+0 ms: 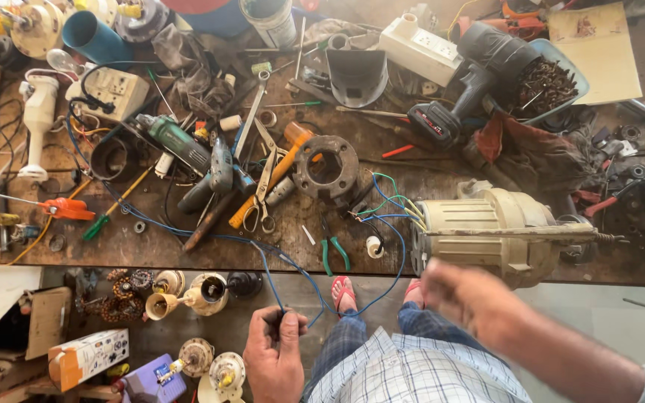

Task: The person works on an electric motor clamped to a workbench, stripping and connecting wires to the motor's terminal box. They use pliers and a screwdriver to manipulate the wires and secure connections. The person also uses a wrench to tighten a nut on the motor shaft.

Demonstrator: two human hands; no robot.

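While left hand (274,351) fingers pinched the blue wire (293,265), right hand (472,295) was blurred, fingers loosely open, holding nothing; motor (487,231) leads lay loose on worktop (188,246), unconnected.

You see even, bright daylight with soft shadows; your right hand (472,295) is motion-blurred, and the table (382,160) bows at the edges.

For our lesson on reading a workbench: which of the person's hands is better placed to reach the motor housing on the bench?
Probably the right hand: it hovers open just below the cream motor housing, while the left hand is closed on the blue wire, farther away.
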